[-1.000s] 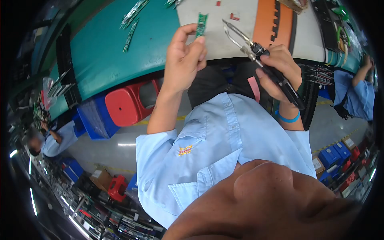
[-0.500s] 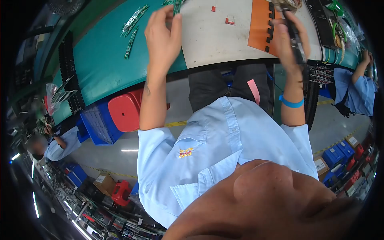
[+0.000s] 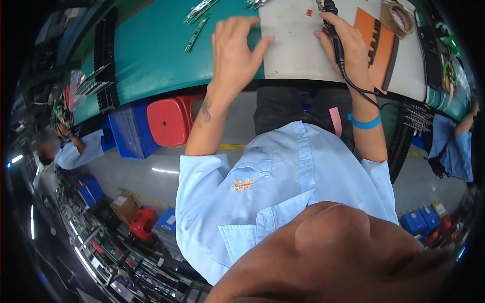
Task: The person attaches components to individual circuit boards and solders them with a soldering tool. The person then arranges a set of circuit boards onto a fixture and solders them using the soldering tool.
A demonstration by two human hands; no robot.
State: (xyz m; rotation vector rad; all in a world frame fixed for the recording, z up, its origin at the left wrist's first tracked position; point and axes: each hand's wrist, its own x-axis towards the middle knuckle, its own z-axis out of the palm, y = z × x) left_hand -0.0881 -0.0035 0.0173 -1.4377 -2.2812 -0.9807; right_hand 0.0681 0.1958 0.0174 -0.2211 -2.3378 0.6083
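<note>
My right hand is closed around a black soldering iron, whose metal end points toward the far side of the bench; its cable runs back along my wrist. My left hand is held over the seam between the green mat and the white work surface, fingers apart and nothing in them. Beyond it, narrow green circuit boards are partly cut off by the top edge. More boards lie on the mat to its left. A small red part sits near the iron's end.
Right of my right hand are an orange sheet with black notched strips and a roll. Green-handled tools lie farther right. A red stool and blue crate stand below the bench. Other people work at both sides.
My left hand has come away from the green circuit board at its fingertips and opened. The soldering iron in my right hand has swung to point inward over the white surface. The view has shifted.
</note>
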